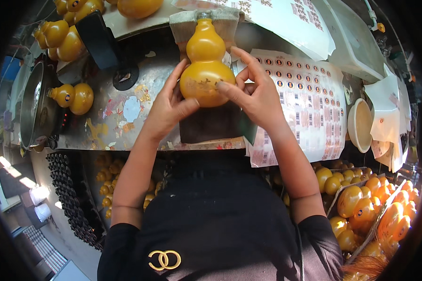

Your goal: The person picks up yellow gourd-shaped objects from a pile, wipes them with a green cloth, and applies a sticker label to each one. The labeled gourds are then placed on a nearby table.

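1. Black knit fabric filled the nearest part of the view: the person's black top [220, 220], with a small gold metal emblem low on it.
2. Low to the right, glossy amber gourd bottles lay packed in a crate [365, 206], smooth and rounded, some bearing small round stickers.
3. Both bare forearms rose from the lower edge to the worn metal workbench [122, 112], its surface scratched and flecked with paper scraps.
4. The left hand [166, 105] cupped the lower bulb of a gourd-shaped yellow bottle [205, 63], thumb pressed on its front.
5. The right hand [255, 91] gripped the same bulb from the other side, forefinger and thumb flat on the shiny surface.
6. The bottle stood upright over a dark rectangular pad [211, 124], at the bench's middle, its narrow neck against a grey cloth [180, 25].
7. Just right of it lay a glossy sticker sheet [305, 98] with rows of small round labels.
8. Farther left, another gourd bottle [72, 96] lay on its side near a steel pot [33, 107].
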`<state>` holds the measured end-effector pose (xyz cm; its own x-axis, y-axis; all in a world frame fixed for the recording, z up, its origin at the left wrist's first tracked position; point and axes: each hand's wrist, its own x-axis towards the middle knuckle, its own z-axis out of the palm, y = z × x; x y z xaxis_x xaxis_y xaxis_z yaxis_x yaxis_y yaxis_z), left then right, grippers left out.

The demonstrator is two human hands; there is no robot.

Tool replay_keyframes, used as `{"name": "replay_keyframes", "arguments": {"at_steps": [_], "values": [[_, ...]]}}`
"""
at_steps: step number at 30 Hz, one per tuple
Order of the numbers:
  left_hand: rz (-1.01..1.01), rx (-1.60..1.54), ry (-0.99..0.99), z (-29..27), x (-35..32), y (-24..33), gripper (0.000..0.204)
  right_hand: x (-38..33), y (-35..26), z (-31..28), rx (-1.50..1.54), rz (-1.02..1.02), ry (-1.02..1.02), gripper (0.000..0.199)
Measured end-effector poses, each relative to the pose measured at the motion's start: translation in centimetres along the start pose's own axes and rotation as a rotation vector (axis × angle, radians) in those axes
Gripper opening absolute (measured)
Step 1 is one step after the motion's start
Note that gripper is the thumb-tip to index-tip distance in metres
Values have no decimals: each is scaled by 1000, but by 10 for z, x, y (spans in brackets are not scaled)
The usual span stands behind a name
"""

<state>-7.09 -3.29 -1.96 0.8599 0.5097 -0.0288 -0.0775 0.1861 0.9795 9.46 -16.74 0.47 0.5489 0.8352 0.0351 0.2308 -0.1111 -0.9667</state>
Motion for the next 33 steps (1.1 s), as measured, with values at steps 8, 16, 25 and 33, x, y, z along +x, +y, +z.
{"name": "replay_keyframes", "arguments": {"at_steps": [8,16,25,33], "values": [[-42,-40,109,4,13,-1,74,10,23,-1,-13,69,5,71],[-46,35,9,-6,7,0,76,1,25,-2,-46,168,-87,79],[-36,58,-3,-9,8,0,75,-4,28,-1,38,108,-73,78],[-26,57,-18,-12,10,-4,74,-7,34,3,32,104,-35,72]]}}
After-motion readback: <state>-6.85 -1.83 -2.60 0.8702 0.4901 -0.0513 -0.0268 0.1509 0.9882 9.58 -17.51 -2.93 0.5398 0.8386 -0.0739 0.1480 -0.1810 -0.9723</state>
